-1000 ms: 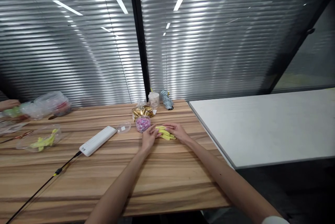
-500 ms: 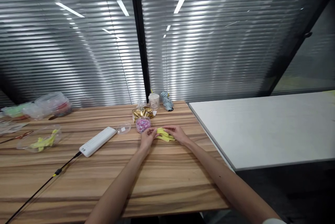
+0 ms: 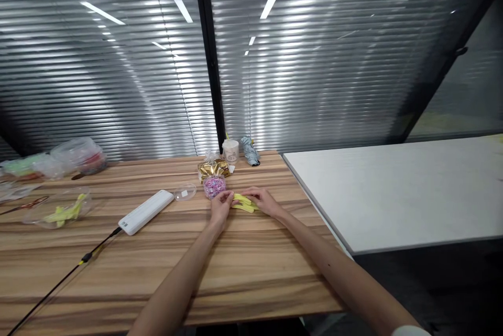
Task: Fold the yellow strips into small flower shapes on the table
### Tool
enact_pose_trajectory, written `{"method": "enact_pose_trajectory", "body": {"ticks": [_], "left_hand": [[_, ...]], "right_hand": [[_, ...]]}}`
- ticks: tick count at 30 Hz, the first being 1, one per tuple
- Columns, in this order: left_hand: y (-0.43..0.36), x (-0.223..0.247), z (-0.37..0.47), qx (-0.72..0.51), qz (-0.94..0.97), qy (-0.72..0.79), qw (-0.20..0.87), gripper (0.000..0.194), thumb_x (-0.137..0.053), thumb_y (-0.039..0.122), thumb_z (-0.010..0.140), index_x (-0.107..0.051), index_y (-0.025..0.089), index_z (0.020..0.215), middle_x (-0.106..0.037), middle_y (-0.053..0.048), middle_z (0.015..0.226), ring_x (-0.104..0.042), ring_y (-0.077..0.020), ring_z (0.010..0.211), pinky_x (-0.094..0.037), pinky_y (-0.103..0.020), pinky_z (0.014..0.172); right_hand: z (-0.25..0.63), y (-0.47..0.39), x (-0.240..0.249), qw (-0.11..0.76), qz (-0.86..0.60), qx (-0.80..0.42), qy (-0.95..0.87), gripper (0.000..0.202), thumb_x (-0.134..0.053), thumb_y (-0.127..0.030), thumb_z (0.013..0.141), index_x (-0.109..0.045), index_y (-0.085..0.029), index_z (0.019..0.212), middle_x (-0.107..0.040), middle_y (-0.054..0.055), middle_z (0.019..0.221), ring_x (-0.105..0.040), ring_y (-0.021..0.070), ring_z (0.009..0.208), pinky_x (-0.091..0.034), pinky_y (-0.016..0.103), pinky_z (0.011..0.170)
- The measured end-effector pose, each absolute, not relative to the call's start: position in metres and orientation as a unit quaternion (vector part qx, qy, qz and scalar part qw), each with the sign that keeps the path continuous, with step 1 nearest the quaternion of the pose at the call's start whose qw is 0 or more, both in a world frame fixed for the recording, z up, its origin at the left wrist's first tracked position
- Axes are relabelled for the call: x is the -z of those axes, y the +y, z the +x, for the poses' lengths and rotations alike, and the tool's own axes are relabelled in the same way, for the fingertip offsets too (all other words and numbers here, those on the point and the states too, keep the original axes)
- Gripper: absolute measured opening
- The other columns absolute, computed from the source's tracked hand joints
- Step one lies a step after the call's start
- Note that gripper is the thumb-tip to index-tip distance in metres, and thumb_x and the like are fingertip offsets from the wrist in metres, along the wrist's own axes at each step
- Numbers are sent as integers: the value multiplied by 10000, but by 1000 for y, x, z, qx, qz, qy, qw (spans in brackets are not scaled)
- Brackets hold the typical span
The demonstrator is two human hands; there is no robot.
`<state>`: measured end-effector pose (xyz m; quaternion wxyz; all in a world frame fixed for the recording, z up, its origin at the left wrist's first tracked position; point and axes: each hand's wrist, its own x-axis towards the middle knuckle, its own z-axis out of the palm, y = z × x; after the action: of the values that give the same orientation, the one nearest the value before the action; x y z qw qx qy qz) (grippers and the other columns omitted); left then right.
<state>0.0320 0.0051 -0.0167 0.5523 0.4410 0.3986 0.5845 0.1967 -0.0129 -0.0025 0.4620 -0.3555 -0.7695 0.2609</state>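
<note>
Left hand [image 3: 220, 206] and right hand [image 3: 264, 201], fingers resting on the yellow strips [image 3: 244, 202] at 4 o'clock from the pink tub [image 3: 214, 186]; press evenly, edges aligned.

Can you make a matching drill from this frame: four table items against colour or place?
Column 1:
1. strips
2. small tub
3. power bank
4. paper cup

Column 2:
a. white, lying flat with a black cable plugged in
b. yellow, between the left hand and right hand
c. standing at the far edge of the wooden table, by the blinds
d. clear, filled with pink and purple loops

Pairs: 1-b, 2-d, 3-a, 4-c
</note>
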Motion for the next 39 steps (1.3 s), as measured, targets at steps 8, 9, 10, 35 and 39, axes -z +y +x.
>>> {"method": "enact_pose_trajectory", "body": {"ticks": [8,9,10,35,39], "left_hand": [[7,19,31,-581,453,410,538,355,-735,355,513,-609,101,726,-608,-32,685,-604,-142,619,-508,-330,689],[8,18,31,-583,450,409,538,356,-735,355,511,-608,102,726,-606,-29,684,-602,-139,620,-508,-327,686],[8,18,31,-587,446,407,538,356,-735,356,510,-607,103,724,-605,-26,686,-600,-137,624,-508,-323,686],[6,13,30,-600,430,381,557,374,-752,319,486,-603,100,749,-633,-55,725,-613,-161,691,-492,-346,739],[3,10,31,-590,436,371,569,363,-748,315,498,-611,98,754,-643,-60,733,-622,-164,691,-491,-344,753]], "right_hand": [[196,-11,8,462,-365,-227,-776,250,-458,-140,796,-663,-198,927,-630,67,917,-568,162,841,-434,298,771],[195,-10,9,465,-371,-231,-769,247,-467,-145,791,-658,-198,938,-630,66,922,-567,163,844,-433,301,775],[195,-10,10,472,-379,-238,-759,245,-481,-150,782,-652,-197,952,-630,66,932,-568,163,847,-434,303,777],[191,-11,10,551,-395,-341,-651,392,-659,-338,647,-619,-177,1003,-623,78,1023,-589,189,884,-471,331,789],[192,-9,10,565,-431,-347,-613,320,-638,-348,659,-652,-157,915,-660,83,919,-611,199,810,-482,345,745]]}}
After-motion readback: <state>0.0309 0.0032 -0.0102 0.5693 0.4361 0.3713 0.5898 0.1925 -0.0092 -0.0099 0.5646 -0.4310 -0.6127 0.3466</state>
